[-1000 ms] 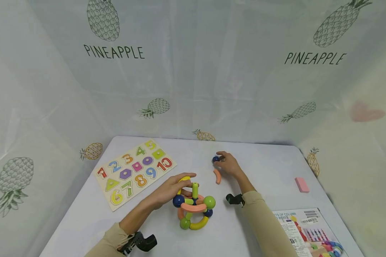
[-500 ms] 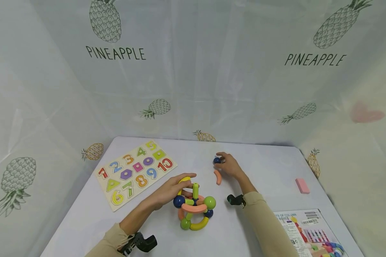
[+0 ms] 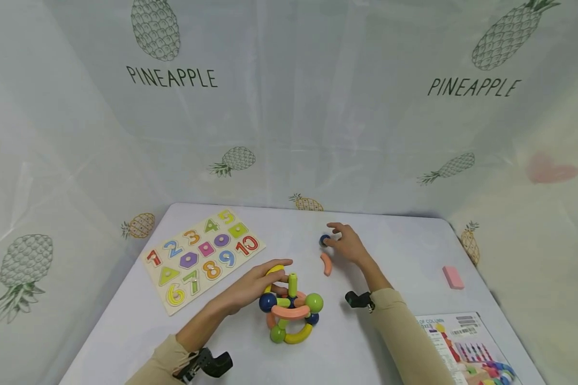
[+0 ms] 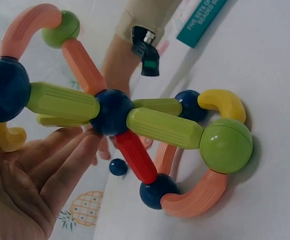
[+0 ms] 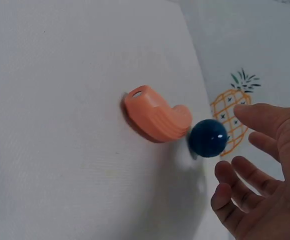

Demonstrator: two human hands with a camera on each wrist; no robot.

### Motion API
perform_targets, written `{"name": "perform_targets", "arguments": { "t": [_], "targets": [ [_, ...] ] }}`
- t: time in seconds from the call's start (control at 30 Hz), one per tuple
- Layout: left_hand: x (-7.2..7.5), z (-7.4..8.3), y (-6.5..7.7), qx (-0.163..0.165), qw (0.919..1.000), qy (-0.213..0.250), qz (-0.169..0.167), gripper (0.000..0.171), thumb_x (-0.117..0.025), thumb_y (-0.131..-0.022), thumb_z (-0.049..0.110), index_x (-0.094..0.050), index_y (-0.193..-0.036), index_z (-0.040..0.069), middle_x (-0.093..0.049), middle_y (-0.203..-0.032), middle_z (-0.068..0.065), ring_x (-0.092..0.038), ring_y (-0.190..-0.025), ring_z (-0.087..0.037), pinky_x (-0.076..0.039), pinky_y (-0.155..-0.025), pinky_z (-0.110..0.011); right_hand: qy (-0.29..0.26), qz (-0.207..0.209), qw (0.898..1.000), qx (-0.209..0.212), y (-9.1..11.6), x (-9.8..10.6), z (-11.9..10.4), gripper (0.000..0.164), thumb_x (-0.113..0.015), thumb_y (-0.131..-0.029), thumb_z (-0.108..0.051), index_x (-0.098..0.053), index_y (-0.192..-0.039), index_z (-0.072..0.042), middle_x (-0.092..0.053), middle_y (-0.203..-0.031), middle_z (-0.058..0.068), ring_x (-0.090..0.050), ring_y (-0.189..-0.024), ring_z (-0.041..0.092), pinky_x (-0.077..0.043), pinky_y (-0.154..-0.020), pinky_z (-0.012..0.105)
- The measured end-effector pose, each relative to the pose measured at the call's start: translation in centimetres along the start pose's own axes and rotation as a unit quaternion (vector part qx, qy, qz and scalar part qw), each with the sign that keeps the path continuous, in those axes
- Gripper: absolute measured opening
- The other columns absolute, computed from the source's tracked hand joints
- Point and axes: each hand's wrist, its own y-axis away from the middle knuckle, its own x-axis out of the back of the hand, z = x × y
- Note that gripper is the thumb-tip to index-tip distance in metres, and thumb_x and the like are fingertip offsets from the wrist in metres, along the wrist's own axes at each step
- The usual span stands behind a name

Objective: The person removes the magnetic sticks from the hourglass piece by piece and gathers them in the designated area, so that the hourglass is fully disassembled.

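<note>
In the head view a model of magnetic balls and sticks (image 3: 290, 312) stands mid-table, built from blue and green balls with green, salmon, red and yellow sticks. My left hand (image 3: 255, 283) holds it at the upper left, around a yellow curved stick (image 3: 276, 268). The left wrist view shows the left palm (image 4: 40, 175) under the model, its fingertips partly hidden. Farther back, my right hand (image 3: 349, 246) has its fingers spread beside a loose blue ball (image 5: 208, 138). The right wrist view shows a gap between fingers and ball. Near that ball lies a salmon curved stick (image 5: 157, 117).
A wooden number puzzle board (image 3: 202, 259) lies at the left of the white table (image 3: 250, 363). On the right are a pink block (image 3: 453, 277) and a printed toy box (image 3: 462, 347). A pineapple-print curtain (image 3: 318, 133) hangs behind the table.
My right hand has shifted slightly right and its fingers have spread from the blue ball, which stays near the same spot. The left hand and the model have barely moved.
</note>
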Motion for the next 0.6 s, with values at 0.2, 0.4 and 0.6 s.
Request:
{"name": "perform_targets", "arguments": {
  "t": [0.2, 0.4, 0.6],
  "targets": [
    [0.0, 0.0, 0.1, 0.000, 1.0000, -0.001, 0.001, 0.054, -0.044, -0.106, 0.048, -0.042, -0.153, 0.021, -0.056, -0.141, -0.017, -0.070, -0.110, -0.025, -0.047, -0.104, -0.048, -0.013, -0.001, 0.998, 0.054, 1.1, 0.8, -2.2, 0.043, -0.069, -0.097, -0.027, -0.060, -0.137, -0.013, -0.062, -0.121, 0.013, -0.065, -0.093, 0.026, -0.053, -0.073, 0.035],
    [0.0, 0.2, 0.0, 0.001, 1.0000, 0.000, 0.009, 0.051, -0.042, -0.108, 0.042, -0.042, -0.153, 0.019, -0.056, -0.142, -0.017, -0.070, -0.109, -0.025, -0.047, -0.104, -0.050, -0.040, -0.091, 0.986, 0.134, 3.6, 1.1, -6.3, 0.029, -0.066, -0.098, -0.036, -0.068, -0.124, -0.022, -0.067, -0.104, -0.001, -0.062, -0.088, 0.019, -0.051, -0.071, 0.035],
    [-0.2, 0.3, 0.0, -0.003, 0.9999, -0.005, 0.014, 0.051, -0.041, -0.108, 0.042, -0.041, -0.154, 0.019, -0.056, -0.142, -0.019, -0.071, -0.107, -0.025, -0.045, -0.105, -0.053, -0.081, -0.190, 0.968, 0.144, 6.2, 0.5, -8.6, 0.022, -0.065, -0.099, -0.034, -0.069, -0.118, -0.023, -0.068, -0.101, 0.008, -0.061, -0.082, 0.022, -0.054, -0.061, 0.033]
  ]
}}
